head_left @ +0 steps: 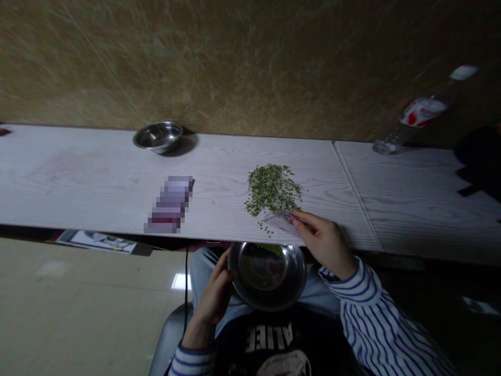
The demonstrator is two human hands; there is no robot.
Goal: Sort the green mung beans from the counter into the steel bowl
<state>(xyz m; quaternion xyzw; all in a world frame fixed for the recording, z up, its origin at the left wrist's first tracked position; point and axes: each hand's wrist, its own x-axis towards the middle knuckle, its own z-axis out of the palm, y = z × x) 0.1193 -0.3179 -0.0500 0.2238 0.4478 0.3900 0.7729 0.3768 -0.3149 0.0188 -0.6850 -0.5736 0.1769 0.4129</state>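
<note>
My left hand (217, 292) grips the left rim of a shiny metal bowl (270, 302), held just below the table's front edge above my lap. Some green beans (274, 249) lie inside at the bowl's far side. Between thumb and fingers of my right hand (323, 237) is a thin, see-through plastic piece with faint purplish marks (279, 221); its exact kind is unclear. It touches or hovers just over the near edge of a spread of small green beans (272, 190) on the table. A few loose beans lie close to the edge.
A smaller metal bowl (158, 138) stands by the wall, left of the beans. A pixelated flat object (170, 204) lies nearer the front. Against the wall at right is a clear plastic bottle (420, 112), with a black item (479, 162) beyond. A seam (356, 193) crosses the white table.
</note>
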